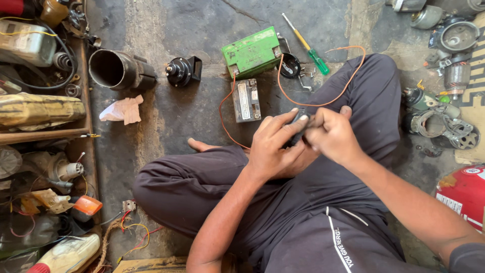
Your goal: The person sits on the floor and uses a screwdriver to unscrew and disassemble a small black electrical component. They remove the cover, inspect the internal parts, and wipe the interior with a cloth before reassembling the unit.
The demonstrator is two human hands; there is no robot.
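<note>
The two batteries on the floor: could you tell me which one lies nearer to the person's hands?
The small grey battery. It lies just beyond the left hand, while the larger green battery sits farther off, beside the green-handled screwdriver.

Left hand [275, 146]: I held it at frame centre, forearm rising from the lower middle, fingers curled inward, thumb side against the other hand. Right hand [331, 136]: I kept it just right of centre, forearm entering from the lower right corner, fingers bent and closed, pressed to the left. Both sat above my crossed legs.
</note>
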